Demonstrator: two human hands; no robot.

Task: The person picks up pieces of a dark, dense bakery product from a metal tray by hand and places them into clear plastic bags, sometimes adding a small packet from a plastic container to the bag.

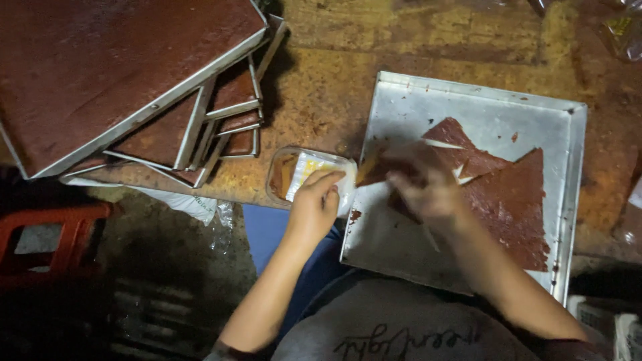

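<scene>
A metal tray (488,110) lies in front of me with a thin dark red-brown sheet (511,207) partly left on it, its edges cut away. My right hand (421,187) is blurred over the sheet's left part, holding a pale thin stick-like tool and touching a peeled strip. My left hand (314,204) rests on a small clear plastic container (294,170) with a yellow-and-white label, at the tray's left edge.
Several metal trays (134,80) filled with the same red-brown sheet are stacked crookedly at the upper left. The worn yellow-brown table (321,93) carries everything. A red plastic stool (47,234) stands at the lower left, with crumpled plastic wrap (194,204) nearby.
</scene>
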